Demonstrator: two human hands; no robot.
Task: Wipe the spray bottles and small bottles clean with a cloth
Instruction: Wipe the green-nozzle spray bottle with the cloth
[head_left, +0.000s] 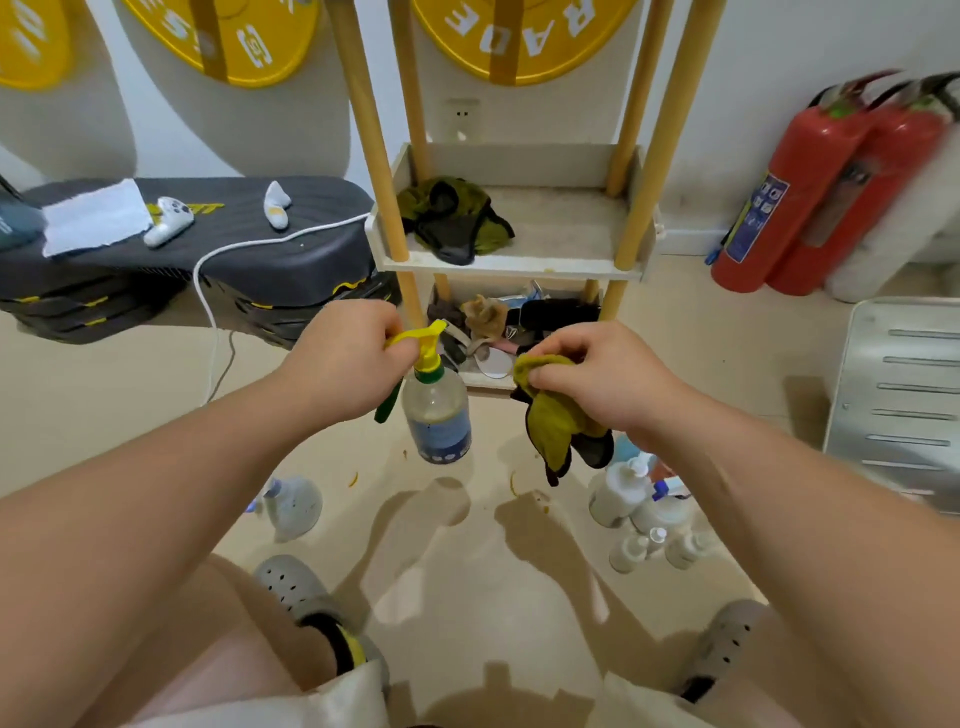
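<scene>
A person's left hand (348, 358) curls its fingers round the yellow trigger head of a spray bottle (437, 415), holding it upright above the floor (104, 395) near the frame's centre. At the bottle's three o'clock, close by but apart, the right hand (608, 376) pinches a bunched olive-yellow cloth (553, 426) that hangs down. Small white bottles (631, 506) stand clustered on the floor at the cloth's five o'clock; another bottle (292, 505), blurred, sits at the spray bottle's seven o'clock. A wooden shelf (514, 265) rises at twelve o'clock, with two red fire extinguishers (815, 192) at two.
</scene>
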